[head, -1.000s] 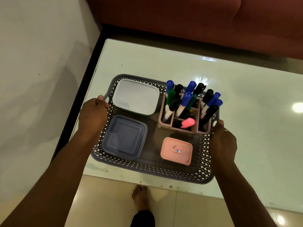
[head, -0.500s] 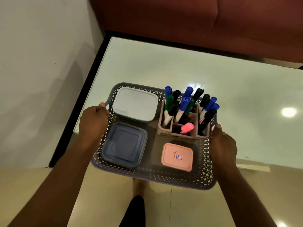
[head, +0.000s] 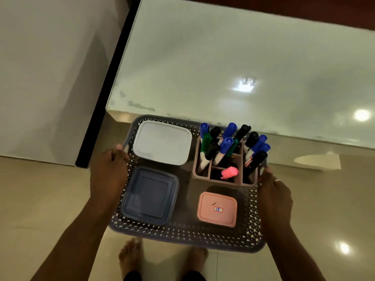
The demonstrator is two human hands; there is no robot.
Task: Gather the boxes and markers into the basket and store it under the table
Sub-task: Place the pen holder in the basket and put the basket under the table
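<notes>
1. The basket (head: 182,236), a dark one with latticed walls, is held in the air over the floor (head: 40,199), just in front of the near edge of the table (head: 203,67); its far rim lines up with that edge in this view, and whether they touch cannot be told
2. The left hand (head: 109,175) grips the basket's left rim, thumb up by the handle cut-out and the fingers wrapped down the outside
3. The right hand (head: 274,193) grips the right rim in the same way, thumb on top, with a ring (head: 277,180) on one finger; the two hands are well apart, one on each side of the basket
4. Inside, a white box (head: 162,142) lies in the far left corner and a blue-grey box (head: 150,195) sits just in front of it at the near left, both with lids on
5. A small pink box (head: 217,209) with a little label on its lid lies at the near right
6. A pink divided holder (head: 195,159) stands in the far right corner, holding markers (head: 225,145) with blue, black and green caps that lean at slight angles, caps up
7. A pink highlighter (head: 229,172) pokes out of the holder's near middle compartment
8. The table top is pale and glossy with lamp reflections, and a light wall (head: 50,67) rises to its left
9. Two bare feet (head: 129,254) stand on the tiles below the basket
</notes>
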